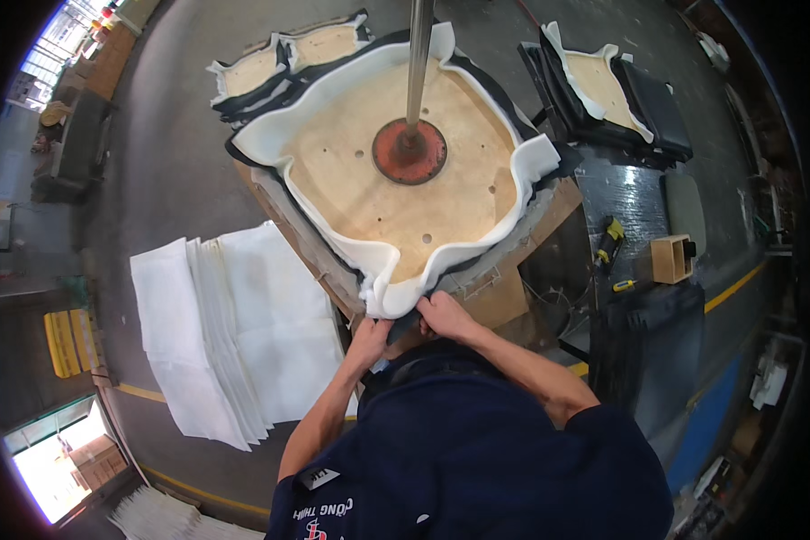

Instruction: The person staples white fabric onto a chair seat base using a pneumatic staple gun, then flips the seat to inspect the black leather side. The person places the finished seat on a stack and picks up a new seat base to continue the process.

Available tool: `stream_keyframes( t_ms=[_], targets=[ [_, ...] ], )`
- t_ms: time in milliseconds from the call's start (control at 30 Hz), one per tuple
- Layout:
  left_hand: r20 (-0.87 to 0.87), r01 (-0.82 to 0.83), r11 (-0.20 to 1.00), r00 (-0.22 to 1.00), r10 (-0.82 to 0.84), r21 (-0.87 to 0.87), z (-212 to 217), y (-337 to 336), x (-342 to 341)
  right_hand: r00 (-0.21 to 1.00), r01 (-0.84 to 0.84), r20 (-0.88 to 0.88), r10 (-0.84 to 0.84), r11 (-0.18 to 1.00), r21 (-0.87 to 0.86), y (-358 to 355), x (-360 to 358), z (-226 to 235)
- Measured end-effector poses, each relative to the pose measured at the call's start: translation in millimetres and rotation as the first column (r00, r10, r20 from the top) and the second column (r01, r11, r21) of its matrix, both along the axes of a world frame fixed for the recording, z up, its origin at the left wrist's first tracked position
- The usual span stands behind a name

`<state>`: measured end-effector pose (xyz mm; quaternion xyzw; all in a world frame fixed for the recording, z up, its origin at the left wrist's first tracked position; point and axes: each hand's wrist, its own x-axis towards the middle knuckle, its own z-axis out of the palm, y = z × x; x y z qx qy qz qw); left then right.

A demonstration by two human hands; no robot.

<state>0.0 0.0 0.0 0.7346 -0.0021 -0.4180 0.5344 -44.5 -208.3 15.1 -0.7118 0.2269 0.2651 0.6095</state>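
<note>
Black cover (404,329): we judge the step in hand to be gathering its edge at the near corner of the wooden board (328,184).
Next pull: to our eye it calls for firm, even tension from both sides, with the white padding (270,139) kept from bunching.
Wooden board: it lies directly in front of us, pale tan, broad and flat, with a few small dark holes.
White padding: it stands up around the board in a thick, wavy rim and folds into a pointed lip at the near corner; the black cover shows outside it.
Left hand (370,339): we have it closed at the cover's edge, apparently pinching it, though the fingertips are partly hidden.
Right hand (446,316): just beside the left, clenched on the same cover.
Red disc (410,173): it rests on the board beneath an upright metal rod (418,63).
Cardboard (497,306): it shows below the board's near right side.
White sheets (274,315): a layered spread lies to our left.
Worktop (625,193): to our right, it carries a yellow and black drill (609,241), a screwdriver (624,285) and a small wooden box (666,261).
</note>
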Motion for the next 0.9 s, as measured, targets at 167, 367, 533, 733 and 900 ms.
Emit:
stream_keyframes(
  t_ms=[167,367,533,733,900],
  targets=[
    [0.026,0.042,0.998,0.999,-0.043,0.042,-22,25,-14,1.0,-0.013,0.015,0.011,0.99,0.144,-32,-36,21],
    [0.815,-0.143,0.978,0.578,-0.044,0.154,87,-1,-1,0.707,0.042,0.566,0.423,0.775,-0.631,-102,-11,31],
    [0.88,0.284,0.913,0.292,-0.375,0.294,70,-88,21,0.587,-0.019,0.585,0.56,0.732,-0.681,-96,25,29],
    [0.654,0.241,0.645,0.051,-0.755,0.725,50,-97,79,0.407,-0.129,0.554,0.727,0.645,-0.753,-104,48,-21],
    [0.495,0.404,0.458,0.015,-0.869,0.792,33,-114,91,0.414,-0.095,0.46,0.786,0.539,-0.837,-114,46,-32]
  ],
)
